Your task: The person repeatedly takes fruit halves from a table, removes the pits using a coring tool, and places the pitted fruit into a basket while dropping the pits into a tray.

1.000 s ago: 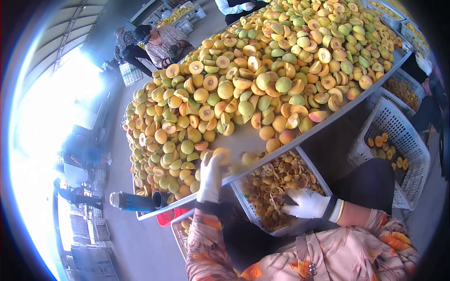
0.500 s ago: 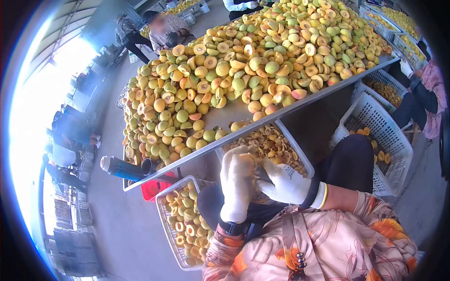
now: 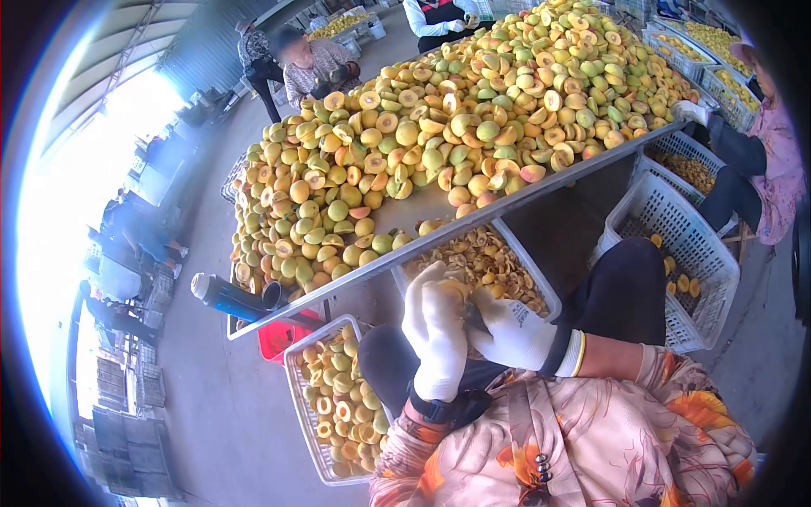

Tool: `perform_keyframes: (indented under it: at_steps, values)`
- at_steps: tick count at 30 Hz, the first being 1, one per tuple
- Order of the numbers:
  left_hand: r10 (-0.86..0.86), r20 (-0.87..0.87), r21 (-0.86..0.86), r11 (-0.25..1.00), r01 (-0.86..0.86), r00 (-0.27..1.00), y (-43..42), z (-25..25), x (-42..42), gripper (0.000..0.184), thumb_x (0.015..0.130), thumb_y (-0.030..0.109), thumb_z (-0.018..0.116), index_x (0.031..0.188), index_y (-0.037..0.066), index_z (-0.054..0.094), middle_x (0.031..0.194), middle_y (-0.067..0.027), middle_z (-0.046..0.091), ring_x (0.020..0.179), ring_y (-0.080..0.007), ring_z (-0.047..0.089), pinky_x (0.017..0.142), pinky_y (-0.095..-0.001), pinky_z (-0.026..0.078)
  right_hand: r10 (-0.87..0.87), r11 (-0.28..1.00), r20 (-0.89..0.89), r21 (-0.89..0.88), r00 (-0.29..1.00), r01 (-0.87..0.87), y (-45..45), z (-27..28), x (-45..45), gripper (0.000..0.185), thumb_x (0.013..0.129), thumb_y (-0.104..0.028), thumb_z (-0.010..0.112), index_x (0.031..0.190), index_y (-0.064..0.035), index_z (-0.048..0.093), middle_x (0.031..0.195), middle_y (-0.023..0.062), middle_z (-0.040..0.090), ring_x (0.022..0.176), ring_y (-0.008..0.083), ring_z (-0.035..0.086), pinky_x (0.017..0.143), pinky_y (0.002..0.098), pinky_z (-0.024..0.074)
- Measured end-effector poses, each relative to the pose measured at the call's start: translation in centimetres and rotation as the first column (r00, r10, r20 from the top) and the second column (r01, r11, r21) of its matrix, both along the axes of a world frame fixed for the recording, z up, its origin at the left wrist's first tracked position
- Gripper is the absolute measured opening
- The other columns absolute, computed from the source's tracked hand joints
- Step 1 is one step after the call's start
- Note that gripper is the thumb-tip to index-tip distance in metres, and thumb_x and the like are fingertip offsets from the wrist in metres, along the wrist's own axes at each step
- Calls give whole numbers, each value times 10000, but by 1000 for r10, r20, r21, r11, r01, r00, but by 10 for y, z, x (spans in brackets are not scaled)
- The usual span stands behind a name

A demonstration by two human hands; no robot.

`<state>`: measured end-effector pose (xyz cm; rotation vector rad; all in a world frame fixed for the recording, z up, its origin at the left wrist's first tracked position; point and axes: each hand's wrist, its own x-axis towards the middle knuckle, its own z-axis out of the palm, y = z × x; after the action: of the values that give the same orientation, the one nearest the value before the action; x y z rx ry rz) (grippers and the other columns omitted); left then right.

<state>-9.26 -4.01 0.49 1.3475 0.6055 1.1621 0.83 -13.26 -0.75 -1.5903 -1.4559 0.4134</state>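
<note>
Gloved hands at the near edge of a worktop bearing a heap of stone-fruit halves. The left hand pinches a single fruit half in curled fingers, just off the worktop's near edge. The right hand meets it from the other side, its grip closed about a dark object whose form is largely hidden. Below the worktop's near edge stands a scrap crate of brownish pieces; near the worktop's left end, a second crate contains fruit halves. A blue flask lies across the worktop's left corner, above a red container.
</note>
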Motion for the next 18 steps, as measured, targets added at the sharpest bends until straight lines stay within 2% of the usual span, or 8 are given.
perform_keyframes:
  at_steps: [2,5,9,12,14,16,18]
  values:
    - [36,-29,87,996,-33,999,-2,6,-1,451,1067,373,512,1230,-30,635,952,-91,719,803,-110,631,744,-260,522,27,999,-89,22,996,-25,5,-6,-4,244,911,-123,668,1078,11,551,855,163,691,754,336,718,665,402,540]
    - [51,-27,211,976,-44,998,3,7,-2,372,1073,309,538,1188,-30,640,913,-104,715,784,-131,642,694,-249,514,65,991,-118,122,991,-50,11,-16,-10,221,911,-169,658,1040,-23,553,779,197,677,690,384,689,611,470,527]
    - [18,-21,164,986,-15,1000,10,6,0,363,1067,291,536,1135,-41,665,839,-81,707,710,-105,613,653,-233,486,184,961,-71,221,980,-165,31,-56,-6,210,908,-168,665,1024,-17,576,808,196,686,710,383,690,631,463,531]
    - [-17,-60,108,994,23,998,13,8,1,388,1058,305,522,1109,-46,681,835,-68,710,684,-96,613,654,-241,503,284,933,-130,266,950,-243,37,-70,-5,245,898,-134,660,1092,1,595,850,189,695,739,362,694,671,445,541]
    - [-72,-61,9,997,73,996,16,18,4,367,1048,278,528,1073,-48,694,831,-74,715,665,-101,616,633,-244,503,293,936,-183,255,939,-242,22,-13,4,305,889,-100,648,1169,10,595,865,162,704,750,333,696,702,440,547]
    - [-144,-66,45,988,147,987,23,25,4,355,1040,267,532,1052,-45,701,835,-83,720,656,-106,619,621,-247,504,371,926,-329,200,868,-320,22,-5,10,182,927,-120,635,1079,-21,615,862,72,655,756,208,649,724,338,534]
    - [-194,-75,19,980,196,978,23,26,3,346,1032,258,534,1033,-41,709,840,-88,724,656,-113,626,623,-252,507,382,891,-575,20,724,-454,16,8,17,111,945,-130,634,1009,-41,618,822,23,619,695,128,599,668,274,504]
